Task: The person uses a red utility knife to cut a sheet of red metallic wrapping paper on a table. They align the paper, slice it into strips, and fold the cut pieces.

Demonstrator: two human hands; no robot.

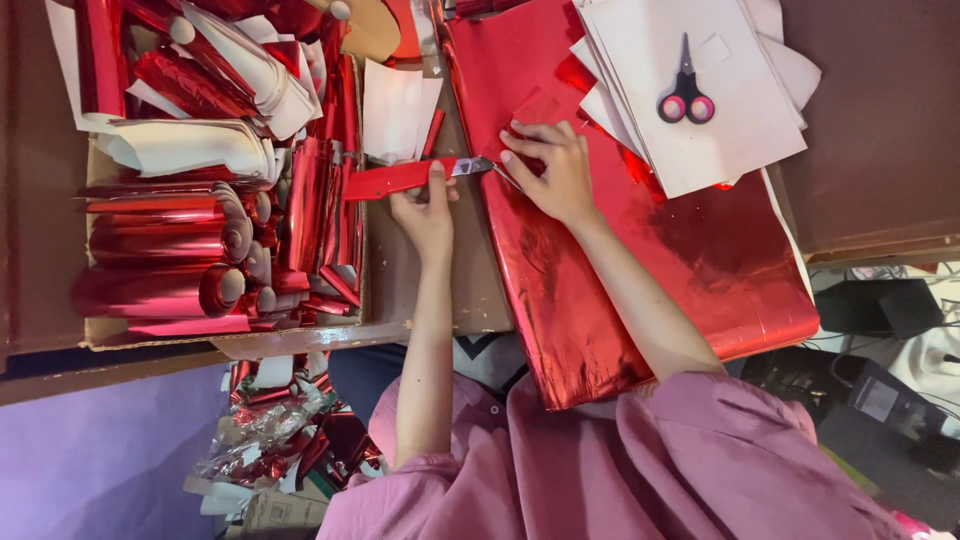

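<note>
Nearest me, past my pink sleeves, my left hand (425, 212) is closed around the red handle of a utility knife (412, 177), thumb and fingers wrapped tight, with the short metal blade pointing right toward the edge of the red foil sheet (640, 260). My right hand (552, 168) lies just beside the blade tip, fingers spread and pressed flat on the foil, gripping nothing, only pinning the sheet down. The foil spreads over the right half of the cardboard work surface (440, 290) and hangs over its near edge toward me. I judge it to be very light, thin and slick, easy to crease and quick to tear or skid under a blade, so it wants a flat palm close to the cut rather than a pinch at a corner. The knife looks stiff and light, and its handle is the only safe place to hold it. Farther right, a stack of white paper sheets (690, 90) rests on the foil with a pair of scissors with pink handles (685, 95) lying on top. Off to the left, a cardboard box (300, 335) holds rolls of red foil (160, 240) and loose curled white-backed offcuts, reaching to the far edge. More foil scraps (270, 430) lie on the floor, near left.
</note>
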